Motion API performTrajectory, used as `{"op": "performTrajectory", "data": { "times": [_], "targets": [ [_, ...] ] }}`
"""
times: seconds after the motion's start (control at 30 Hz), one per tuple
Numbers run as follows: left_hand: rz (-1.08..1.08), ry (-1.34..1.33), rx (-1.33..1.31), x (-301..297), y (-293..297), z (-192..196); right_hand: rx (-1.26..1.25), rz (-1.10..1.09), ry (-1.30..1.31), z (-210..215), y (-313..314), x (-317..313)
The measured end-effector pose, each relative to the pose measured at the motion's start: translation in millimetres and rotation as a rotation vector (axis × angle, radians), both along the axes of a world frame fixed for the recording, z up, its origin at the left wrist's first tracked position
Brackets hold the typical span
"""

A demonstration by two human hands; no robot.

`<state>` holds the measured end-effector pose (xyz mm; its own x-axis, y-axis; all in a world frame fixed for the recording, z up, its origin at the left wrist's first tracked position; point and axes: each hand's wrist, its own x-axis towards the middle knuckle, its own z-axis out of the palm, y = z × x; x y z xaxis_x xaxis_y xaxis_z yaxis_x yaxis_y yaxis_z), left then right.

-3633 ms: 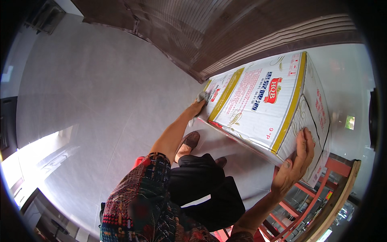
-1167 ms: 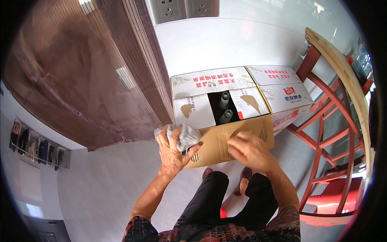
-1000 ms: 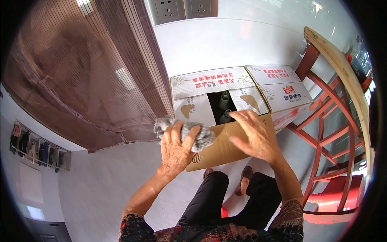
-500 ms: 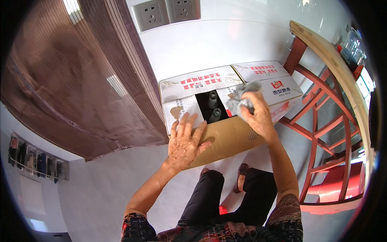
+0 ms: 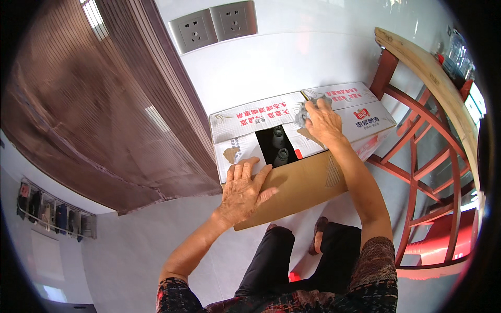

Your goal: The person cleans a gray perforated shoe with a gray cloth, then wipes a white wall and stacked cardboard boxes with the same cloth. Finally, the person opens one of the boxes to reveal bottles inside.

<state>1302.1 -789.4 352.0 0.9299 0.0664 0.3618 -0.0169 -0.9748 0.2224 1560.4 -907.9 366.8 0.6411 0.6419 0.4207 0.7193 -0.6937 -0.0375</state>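
Note:
A white printed cardboard box (image 5: pixel 245 118) stands in front of me. Its brown flap (image 5: pixel 302 182) hangs down on my side. Through a gap in its top show the necks of two dark glass bottles (image 5: pixel 280 155). My left hand (image 5: pixel 242 190) lies with fingers spread on the near left edge of the box top, touching the flap. My right hand (image 5: pixel 324 124) is closed around a crumpled grey cloth (image 5: pixel 301 116), pressed on the box top near the seam with a second white box (image 5: pixel 368 116). The fingertips are partly hidden by the cloth.
A red-brown wooden chair frame (image 5: pixel 417 156) stands at the right beside a pale wooden edge (image 5: pixel 417 57). Behind the boxes is a white wall with grey sockets (image 5: pixel 214 26). A brown curtain (image 5: pixel 115 120) hangs on the left; clothes on a rack (image 5: pixel 57 214) are further off.
My right hand has moved the cloth away from me, from beside the bottle gap to the far seam between the boxes. My left hand stays on the box's near edge.

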Motion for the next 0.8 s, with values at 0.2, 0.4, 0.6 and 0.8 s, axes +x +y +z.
{"op": "performTrajectory", "data": {
  "times": [0.2,0.4,0.6,0.8],
  "targets": [
    [-0.040,0.059,-0.050,36,56,15,0.011,0.182,0.166,15,-28,-35],
    [-0.077,-0.036,0.187,76,94,12,0.217,0.349,0.213,8,-41,-71],
    [-0.194,-0.185,0.557,90,106,32,0.544,0.232,0.175,-12,-43,-67],
    [0.125,-0.355,0.628,119,142,50,0.626,0.247,0.195,-14,-41,-67]
  ]
}}
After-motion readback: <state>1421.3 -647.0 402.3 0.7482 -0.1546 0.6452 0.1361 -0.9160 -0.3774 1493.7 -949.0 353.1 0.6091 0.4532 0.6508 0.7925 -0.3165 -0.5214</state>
